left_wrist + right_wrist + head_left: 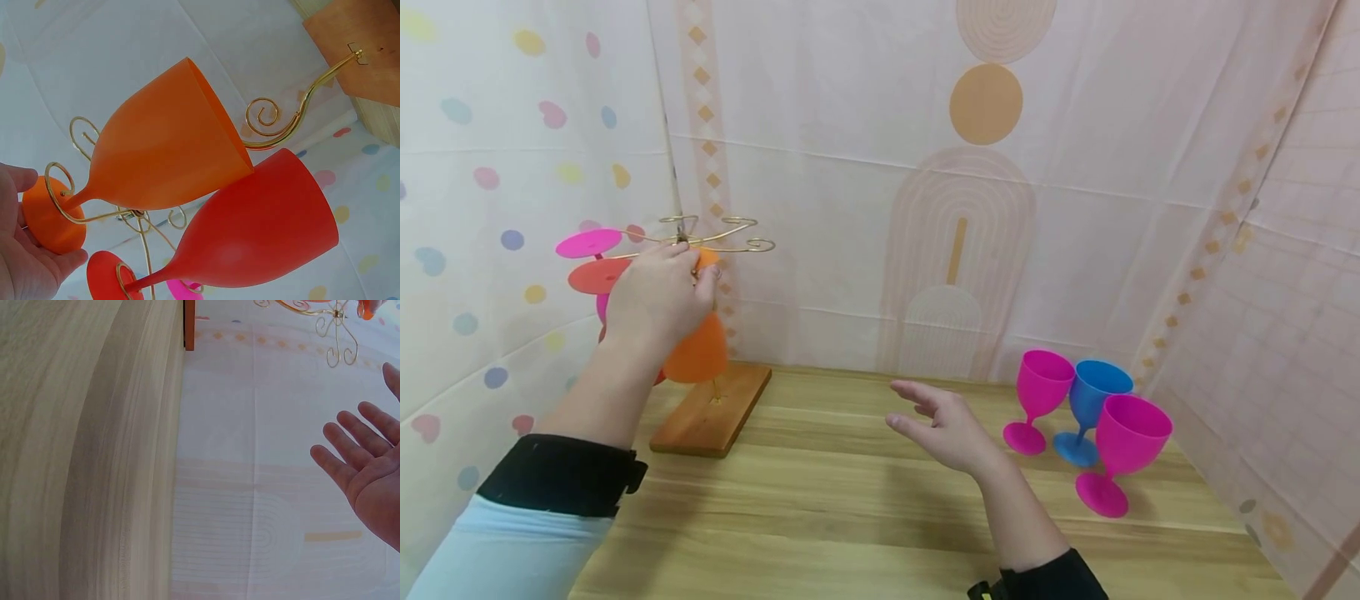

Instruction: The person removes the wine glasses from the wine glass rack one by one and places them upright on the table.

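My left hand (658, 292) grips the round foot of an orange goblet (700, 350), which hangs bowl-down on a gold wire glass rack (730, 237). In the left wrist view, the stem of this orange goblet (162, 144) sits inside a wire loop, with thumb and fingers at the foot's edge. A red goblet (256, 231) hangs beside it, its bowl touching or overlapping the orange one. Farther left, a pink foot (589, 243) shows in another loop. My right hand (943, 425) hovers over the table, fingers spread and holding nothing.
Two pink goblets, one in front (1133, 433) and one behind (1045, 379), stand upright at the right with a blue goblet (1097, 392) between them. The rack's wooden base (711, 421) rests on the wooden table (820, 500). Patterned curtains (820, 250) enclose the back and sides.
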`<action>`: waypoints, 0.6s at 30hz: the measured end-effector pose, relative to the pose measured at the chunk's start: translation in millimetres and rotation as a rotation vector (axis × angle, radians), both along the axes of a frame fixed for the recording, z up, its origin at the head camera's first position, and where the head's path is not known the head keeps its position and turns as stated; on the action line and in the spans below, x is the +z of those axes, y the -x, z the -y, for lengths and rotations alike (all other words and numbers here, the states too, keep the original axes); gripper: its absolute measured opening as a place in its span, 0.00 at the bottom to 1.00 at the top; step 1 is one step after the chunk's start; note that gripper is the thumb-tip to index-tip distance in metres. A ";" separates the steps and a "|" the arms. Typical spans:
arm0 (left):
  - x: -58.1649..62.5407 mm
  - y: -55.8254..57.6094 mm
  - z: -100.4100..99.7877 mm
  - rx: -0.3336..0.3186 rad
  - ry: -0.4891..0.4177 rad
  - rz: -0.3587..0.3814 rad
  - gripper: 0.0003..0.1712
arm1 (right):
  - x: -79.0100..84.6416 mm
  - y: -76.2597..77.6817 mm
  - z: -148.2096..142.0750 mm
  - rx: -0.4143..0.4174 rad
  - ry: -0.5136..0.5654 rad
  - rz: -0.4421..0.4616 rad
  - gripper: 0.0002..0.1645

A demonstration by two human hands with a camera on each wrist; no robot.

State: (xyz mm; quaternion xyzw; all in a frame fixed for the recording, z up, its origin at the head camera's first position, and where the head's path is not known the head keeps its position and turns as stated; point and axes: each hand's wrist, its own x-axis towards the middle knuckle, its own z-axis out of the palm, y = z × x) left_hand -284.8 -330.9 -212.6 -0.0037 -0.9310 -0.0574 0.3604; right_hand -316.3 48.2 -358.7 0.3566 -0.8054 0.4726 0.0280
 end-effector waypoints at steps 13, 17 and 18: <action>6.5 15.2 3.1 0.030 -0.035 0.035 0.29 | -1.5 1.6 2.0 0.021 -0.001 -0.003 0.32; 7.6 20.0 1.2 0.038 -0.041 0.053 0.27 | -0.9 0.9 2.3 0.016 -0.006 -0.001 0.32; 7.7 21.0 0.6 0.039 -0.044 0.058 0.26 | -0.7 0.5 2.3 0.015 -0.008 0.003 0.32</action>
